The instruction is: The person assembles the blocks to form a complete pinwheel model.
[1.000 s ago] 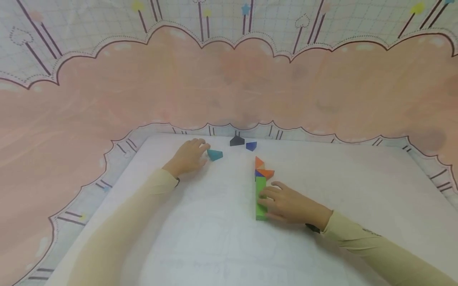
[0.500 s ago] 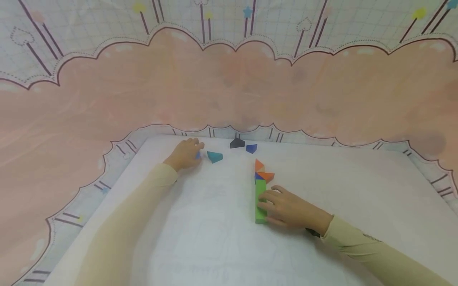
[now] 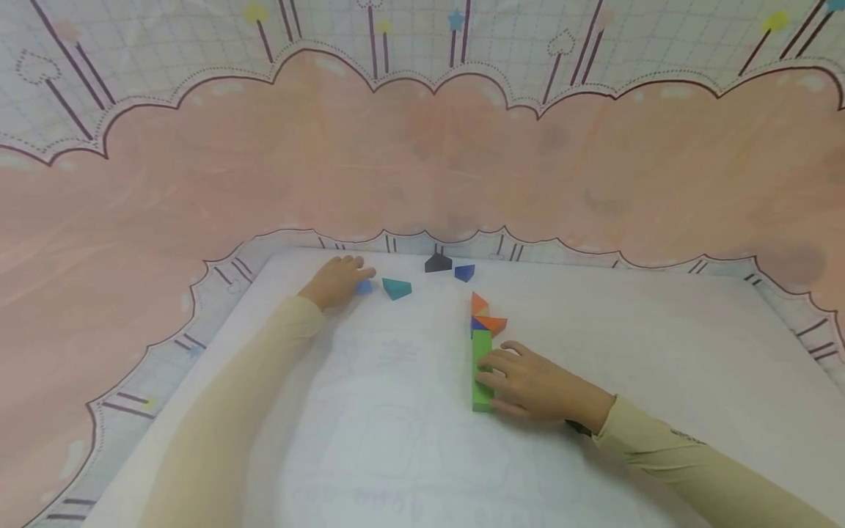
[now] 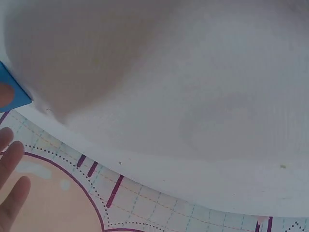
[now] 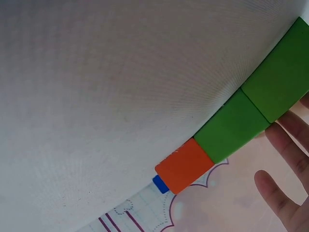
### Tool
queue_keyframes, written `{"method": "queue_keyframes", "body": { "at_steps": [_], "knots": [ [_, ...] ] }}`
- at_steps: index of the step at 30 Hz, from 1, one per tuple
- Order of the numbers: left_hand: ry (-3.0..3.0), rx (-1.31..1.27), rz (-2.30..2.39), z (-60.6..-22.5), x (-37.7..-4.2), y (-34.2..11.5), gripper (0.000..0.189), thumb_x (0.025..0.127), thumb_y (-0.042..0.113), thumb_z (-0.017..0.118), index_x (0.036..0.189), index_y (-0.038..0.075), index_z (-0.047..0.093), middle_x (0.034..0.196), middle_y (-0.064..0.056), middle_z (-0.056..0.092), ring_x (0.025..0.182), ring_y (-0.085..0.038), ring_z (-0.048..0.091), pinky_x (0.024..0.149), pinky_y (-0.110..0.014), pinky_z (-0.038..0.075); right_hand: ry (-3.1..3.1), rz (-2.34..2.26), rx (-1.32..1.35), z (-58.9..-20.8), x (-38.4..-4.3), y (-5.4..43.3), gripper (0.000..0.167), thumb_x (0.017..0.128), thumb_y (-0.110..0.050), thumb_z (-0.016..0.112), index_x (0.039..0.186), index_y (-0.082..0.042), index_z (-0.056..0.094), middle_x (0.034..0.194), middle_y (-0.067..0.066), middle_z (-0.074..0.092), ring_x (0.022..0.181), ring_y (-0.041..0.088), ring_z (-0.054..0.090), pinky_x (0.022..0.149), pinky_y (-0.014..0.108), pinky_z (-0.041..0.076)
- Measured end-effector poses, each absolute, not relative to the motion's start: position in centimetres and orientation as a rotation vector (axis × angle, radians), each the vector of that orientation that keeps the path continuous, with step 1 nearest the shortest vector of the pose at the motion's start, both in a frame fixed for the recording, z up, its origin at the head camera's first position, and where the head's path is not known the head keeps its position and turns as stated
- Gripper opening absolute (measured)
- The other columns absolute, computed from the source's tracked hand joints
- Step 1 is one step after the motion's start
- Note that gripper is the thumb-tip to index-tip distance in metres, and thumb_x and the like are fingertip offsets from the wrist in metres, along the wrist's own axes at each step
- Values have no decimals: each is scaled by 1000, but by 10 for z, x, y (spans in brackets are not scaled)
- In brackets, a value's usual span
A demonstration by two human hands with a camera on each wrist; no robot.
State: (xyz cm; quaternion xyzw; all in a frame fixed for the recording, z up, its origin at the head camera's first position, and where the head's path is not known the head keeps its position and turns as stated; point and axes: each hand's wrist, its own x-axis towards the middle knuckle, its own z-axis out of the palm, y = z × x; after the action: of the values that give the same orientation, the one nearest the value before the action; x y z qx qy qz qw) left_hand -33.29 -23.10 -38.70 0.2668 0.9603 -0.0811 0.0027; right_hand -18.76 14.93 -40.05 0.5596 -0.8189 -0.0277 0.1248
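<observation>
While the left hand stretches over the white tabletop, one of its digits lies against a light-blue block just under its fingertips; the other fingers in sight are spread apart. Whether the block is pinched cannot be told, since much of the grip is hidden. Just past those fingertips, towards the right hand, sits a teal angled block. The right hand has its fingers loosely spread and only slightly bent, touching two green blocks set end to end beside it, without closing round them. Beyond the right hand's fingers, at the green row's far end, are a blue wedge and two orange triangular blocks. Farther out, between the two hands, stand a black angled block and a dark-blue block, near each other.
</observation>
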Motion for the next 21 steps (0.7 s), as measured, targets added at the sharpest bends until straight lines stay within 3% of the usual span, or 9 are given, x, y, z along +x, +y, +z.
{"method": "queue_keyframes", "body": {
  "at_steps": [6, 13, 21],
  "knots": [
    [3017, 962, -372, -390, -335, -233, 40, 91, 1, 54, 128, 16, 54, 128, -18, 54, 120, -37, 50, 103, -50, 39, -2357, -82, 1633, -401, -189, 149, 35, 90, -37, 58, 117, -15, 60, 117, 2, 61, 111, 19, 57, 96, 43, 44],
    [2991, 958, -352, -388, -333, -233, 38, 94, 5, 52, 130, 16, 53, 134, -19, 51, 125, -38, 47, 107, -52, 35, -2327, -84, 1634, -401, -188, 149, 35, 88, -38, 60, 114, -14, 60, 115, 3, 61, 109, 20, 57, 94, 43, 45],
    [2994, 1062, -413, -383, -319, -235, 35, 92, 5, 54, 126, 12, 55, 126, -19, 56, 117, -36, 53, 103, -49, 40, -2364, -96, 1632, -399, -187, 148, 36, 89, -37, 59, 116, -14, 60, 117, 4, 61, 111, 21, 57, 95, 44, 45]
  ]
}}
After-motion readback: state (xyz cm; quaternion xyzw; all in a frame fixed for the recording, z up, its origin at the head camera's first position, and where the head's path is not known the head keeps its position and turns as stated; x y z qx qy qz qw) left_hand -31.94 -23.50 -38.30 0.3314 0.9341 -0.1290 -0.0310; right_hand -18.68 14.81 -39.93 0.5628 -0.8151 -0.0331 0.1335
